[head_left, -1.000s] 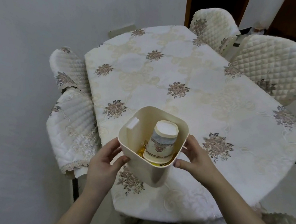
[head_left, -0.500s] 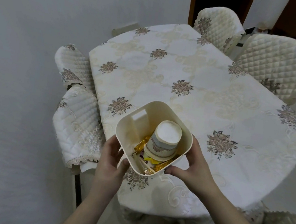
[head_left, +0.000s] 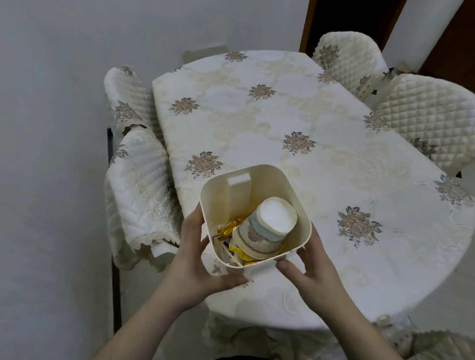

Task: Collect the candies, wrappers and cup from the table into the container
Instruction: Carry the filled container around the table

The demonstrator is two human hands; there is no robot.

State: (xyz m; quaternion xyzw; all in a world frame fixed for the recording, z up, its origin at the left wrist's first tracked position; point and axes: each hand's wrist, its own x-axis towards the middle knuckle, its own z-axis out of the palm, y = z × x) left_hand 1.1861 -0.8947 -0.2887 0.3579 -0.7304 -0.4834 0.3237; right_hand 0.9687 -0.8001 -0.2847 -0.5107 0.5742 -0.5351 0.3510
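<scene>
**Inspector:** Your left hand (head_left: 200,261) grips the container (head_left: 221,205) on its left wall, fingers curled under the near corner, thumb up along the side. Your right hand (head_left: 313,268) grips the opposite side, thumb lying along the near rim, fingers wrapped behind the right wall. Both hands are clenched on the container; neither holds anything else.

**Operator:** And where does the container sit?

**Inspector:** Between your two hands, over the near edge of the table (head_left: 337,169), tilted so its mouth faces you. Whether its base touches the cloth I cannot tell; your hands and its own body hide that.

**Operator:** The contents?

**Inspector:** The cup (head_left: 266,229) stands upside down inside, base uppermost, leaning toward the right wall. It is just beside your right-hand fingers, with the wall between. Gold wrappers (head_left: 228,227) lie at the bottom to the cup's left, nearer your left hand. Yellow candies (head_left: 240,252) show under the cup's rim at the near wall. Their count I cannot tell.

**Operator:** Surroundings?

**Inspector:** Quilted chairs (head_left: 429,114) stand around the table, and a grey wall (head_left: 64,66) rises to your left.
</scene>
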